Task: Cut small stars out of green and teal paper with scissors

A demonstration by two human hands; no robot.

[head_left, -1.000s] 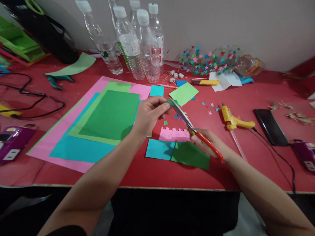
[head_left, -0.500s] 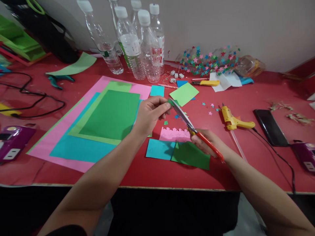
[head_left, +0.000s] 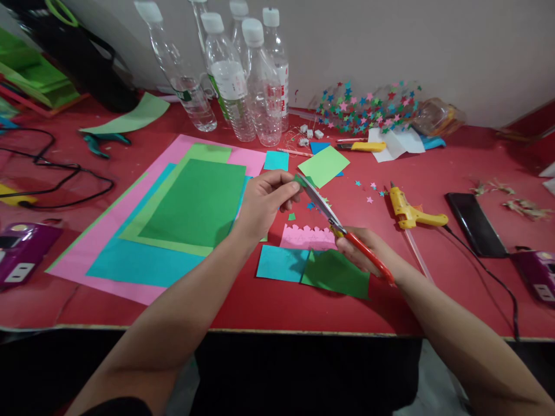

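My left hand [head_left: 271, 199] pinches a small green paper piece [head_left: 300, 180] between thumb and fingers. My right hand [head_left: 362, 248] is closed round the red handles of the scissors [head_left: 321, 203]. The scissor blades point up and left, with their tips at the green piece; whether they touch it is hard to tell. Below the blades lie a pink strip [head_left: 306, 237] with a notched top edge, a blue card [head_left: 280, 263] and a dark green card [head_left: 336, 274]. A light green card [head_left: 324, 166] rests beyond the blades.
Large coloured sheets [head_left: 195, 202] are stacked at the left. Plastic bottles [head_left: 229, 81] stand at the back, beside a star-covered bottle [head_left: 368, 110] lying down. A yellow glue gun [head_left: 407, 211], a phone [head_left: 477, 224] and a utility knife [head_left: 366, 147] lie on the red table [head_left: 303, 312].
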